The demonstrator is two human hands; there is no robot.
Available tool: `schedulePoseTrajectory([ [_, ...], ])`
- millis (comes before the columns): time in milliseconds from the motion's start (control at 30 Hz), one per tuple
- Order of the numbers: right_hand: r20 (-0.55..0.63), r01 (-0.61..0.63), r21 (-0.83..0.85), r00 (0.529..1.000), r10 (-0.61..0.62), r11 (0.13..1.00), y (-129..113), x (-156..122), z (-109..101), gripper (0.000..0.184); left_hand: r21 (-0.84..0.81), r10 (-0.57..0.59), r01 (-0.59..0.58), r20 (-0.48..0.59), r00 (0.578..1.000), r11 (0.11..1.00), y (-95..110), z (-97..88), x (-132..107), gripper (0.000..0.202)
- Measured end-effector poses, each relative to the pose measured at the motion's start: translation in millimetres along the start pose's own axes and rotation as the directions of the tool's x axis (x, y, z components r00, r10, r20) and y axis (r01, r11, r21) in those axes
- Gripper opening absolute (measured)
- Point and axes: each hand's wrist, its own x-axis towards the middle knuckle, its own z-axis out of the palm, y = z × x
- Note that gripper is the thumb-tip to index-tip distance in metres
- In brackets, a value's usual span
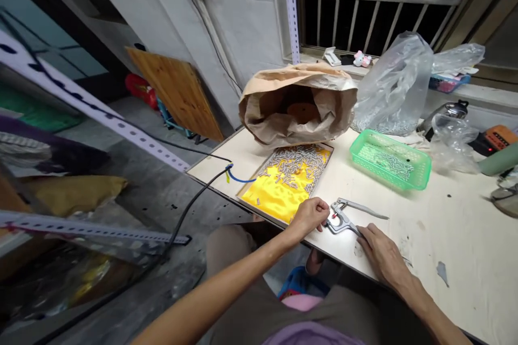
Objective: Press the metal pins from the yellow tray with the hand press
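Note:
A pair of metal snap-fastener-style pliers with a spring and a small red part at its jaws lies at the table's front edge. My right hand is closed round its lower handle; the upper handle stands spread away. Beside the jaws, my left hand is in a pinch, and whatever is between its fingertips is too small or hidden to make out. Just beyond the left hand is a shallow tray lined with shiny yellow cloth. Many small silvery metal pieces are heaped at its far end.
A crumpled brown paper bag lies open behind the tray. To the right stands a green plastic basket with similar pieces, near a clear plastic bag. A black cable with a blue end crosses the table's left edge.

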Motion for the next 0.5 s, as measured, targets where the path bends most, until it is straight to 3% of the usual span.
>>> schedulePoseTrajectory([
  [167, 0.015, 0.028, -0.016, 1.000, -0.027, 0.999, 8, 4, 1, 0.028, 0.176, -0.105, 0.102, 0.008, 0.994, 0.979, -3, 6.5, 5, 0.009],
  [500, 0.105, 0.064, 0.006, 0.992, -0.064, 0.998, 16, 11, -10, 0.024, 0.109, -0.284, 0.281, 0.005, 0.959, 0.953, -20, 6.6, 6, 0.012],
])
